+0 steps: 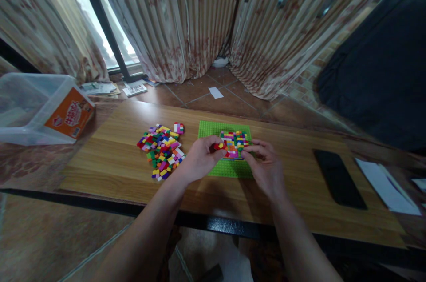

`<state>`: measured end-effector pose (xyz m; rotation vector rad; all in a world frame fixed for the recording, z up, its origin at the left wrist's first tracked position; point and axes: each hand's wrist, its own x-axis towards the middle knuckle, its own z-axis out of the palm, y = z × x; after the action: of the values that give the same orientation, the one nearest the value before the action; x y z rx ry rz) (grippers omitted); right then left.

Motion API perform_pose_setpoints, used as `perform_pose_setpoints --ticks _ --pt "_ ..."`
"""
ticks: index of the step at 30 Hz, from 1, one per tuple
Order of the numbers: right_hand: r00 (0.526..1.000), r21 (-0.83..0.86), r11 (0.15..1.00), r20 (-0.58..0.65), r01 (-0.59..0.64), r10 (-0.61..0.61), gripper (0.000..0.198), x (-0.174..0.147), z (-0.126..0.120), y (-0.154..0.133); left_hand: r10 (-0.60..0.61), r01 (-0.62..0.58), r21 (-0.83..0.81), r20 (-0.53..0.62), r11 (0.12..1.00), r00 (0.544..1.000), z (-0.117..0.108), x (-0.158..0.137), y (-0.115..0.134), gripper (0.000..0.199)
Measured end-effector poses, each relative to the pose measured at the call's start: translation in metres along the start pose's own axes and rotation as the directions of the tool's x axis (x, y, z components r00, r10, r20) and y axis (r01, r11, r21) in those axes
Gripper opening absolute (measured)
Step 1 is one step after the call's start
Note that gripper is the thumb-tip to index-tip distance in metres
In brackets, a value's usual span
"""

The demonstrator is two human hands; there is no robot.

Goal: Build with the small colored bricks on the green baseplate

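1. Head view: the brick patch [235,143], a many-coloured layer of small bricks, sits on the green baseplate [229,170], between the two hands and just ahead of both.

2. The left grip [203,160] has thumb and forefinger clamped on a few red and yellow bricks [219,145]. These are held right by the near-left part of the patch; whether they touch it I cannot tell.

3. The right grip [266,164] is at the patch's right edge, thumb nearer the person and fingers beyond it. I cannot tell whether its tips are pinched on a brick or only resting against the edge.

4. The key relation: the patch lies to the right of the left grip's fingertips and to the left of the right grip's. It seems about as wide as deep, so no clear long axis shows. Neither hand is plainly nearer; both have fingertips at its borders.

5. Left of the left grip, well apart from the baseplate, the loose brick pile [163,151] spreads over the desk [109,157], with a small pink and white block [179,128] at its far-right corner.

6. Well to the right of the right grip lie a black phone-like slab [337,177] and, past it, white papers [388,186].

7. Farthest left of the left grip stands a clear plastic bin [26,137] with an orange label [71,113].
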<state>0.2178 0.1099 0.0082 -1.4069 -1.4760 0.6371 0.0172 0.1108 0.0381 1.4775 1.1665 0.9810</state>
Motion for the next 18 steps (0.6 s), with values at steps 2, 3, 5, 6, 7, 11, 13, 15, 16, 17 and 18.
perform_pose_setpoints --ticks 2,3,5,6,7,11,13,15,16,17,18 --pt "0.998 0.067 0.996 0.01 -0.056 0.056 0.017 0.0 0.002 0.004 -0.008 0.008 -0.008 0.002 1.0 1.0 0.0 0.0 0.001 0.012" --pt "0.996 0.107 0.991 0.013 -0.084 0.083 0.018 0.0 0.004 0.006 -0.011 0.011 -0.005 0.001 1.0 1.0 0.0 0.0 0.001 0.012" --pt "0.991 0.192 0.973 0.009 -0.131 0.132 0.019 0.001 0.007 0.009 -0.018 0.018 0.008 0.005 1.0 1.0 0.0 0.0 0.002 0.012" --pt "0.988 0.233 0.96 0.008 -0.154 0.157 0.019 0.001 0.008 0.01 -0.019 0.019 0.014 0.009 1.0 1.0 0.0 0.0 0.002 0.012" --pt "0.984 0.273 0.946 0.011 -0.176 0.18 0.019 0.001 0.01 0.011 -0.02 0.02 0.02 0.01 1.0 1.0 0.0 0.0 0.002 0.013" --pt "0.966 0.39 0.887 0.03 -0.247 0.255 0.019 0.001 0.015 0.009 -0.021 0.021 0.031 0.01 0.999 1.0 0.0 -0.001 0.002 0.014" --pt "0.96 0.416 0.871 0.018 -0.263 0.281 0.019 0.001 0.016 0.006 -0.024 0.024 0.03 0.01 0.999 1.0 0.0 -0.001 0.002 0.014" --pt "0.952 0.436 0.857 0.003 -0.275 0.305 0.019 0.001 0.016 0.003 -0.019 0.019 0.026 0.014 0.999 1.0 0.001 0.0 0.001 0.014" --pt "0.949 0.446 0.85 -0.001 -0.28 0.314 0.019 0.001 0.017 0.002 -0.016 0.015 0.028 0.015 0.999 1.0 0.001 0.0 0.0 0.014" --pt "0.947 0.455 0.844 -0.005 -0.283 0.32 0.019 0.001 0.018 0.002 -0.012 0.011 0.032 0.016 0.999 1.0 0.001 0.0 0.0 0.014" --pt "0.946 0.464 0.839 -0.006 -0.284 0.323 0.02 0.001 0.018 0.002 -0.006 0.006 0.035 0.016 0.999 1.0 0.001 0.0 -0.001 0.014"
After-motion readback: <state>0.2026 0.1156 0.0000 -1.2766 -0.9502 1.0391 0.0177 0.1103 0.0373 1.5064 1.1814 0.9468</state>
